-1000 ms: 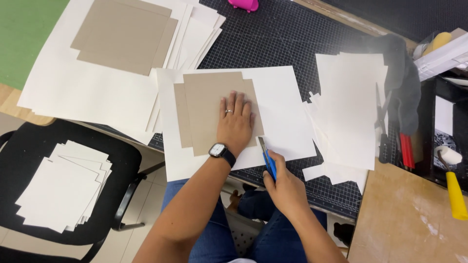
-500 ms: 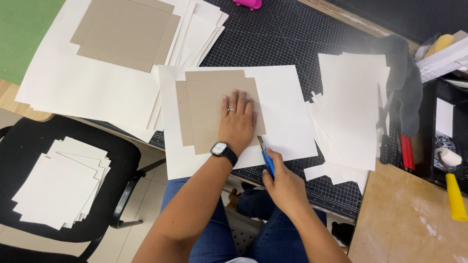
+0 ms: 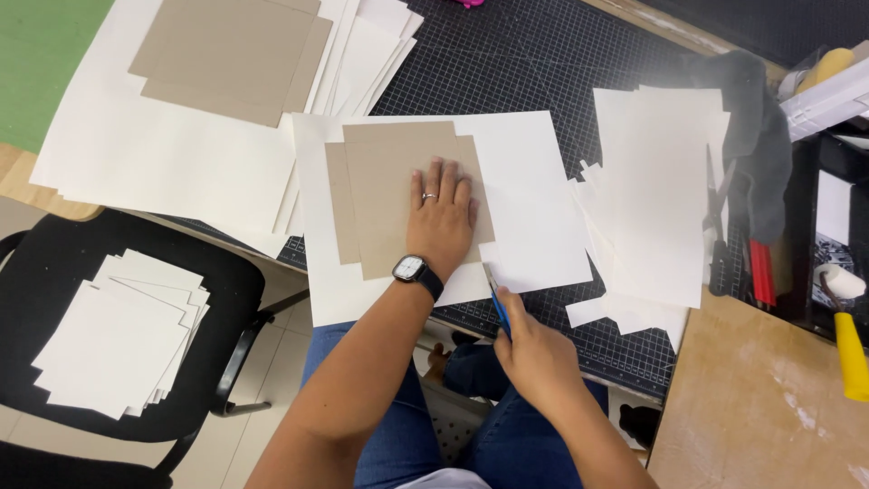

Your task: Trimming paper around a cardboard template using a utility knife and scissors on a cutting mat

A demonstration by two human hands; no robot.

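- My left hand [image 3: 441, 220] lies flat, fingers spread and together at ease, palm pressing down on the tan cardboard piece [image 3: 389, 195]; a ring on one finger, a dark watch [image 3: 416, 271] on the wrist.
- My right hand [image 3: 534, 355] is curled tight around a blue-handled knife [image 3: 495, 299], its tip resting at the lower edge of the white sheet [image 3: 534, 208], just right of the cardboard.
- The two hands are near each other but apart, the left above and the right at the table's near edge.
- I see all this on a black gridded cutting mat [image 3: 561, 72] that covers the table; a bare wooden top [image 3: 760, 407] shows at lower right.
- To the right of the sheet sits a stack of white paper pieces [image 3: 656, 199]; upper left holds big white sheets with another tan board [image 3: 226, 54] on top.
- A black chair [image 3: 222, 290] at lower left carries a pile of white cut sheets [image 3: 122, 330].
- The cardboard under my left hand is flat, roughly square, two layers slightly offset, lying in the left half of the white sheet.
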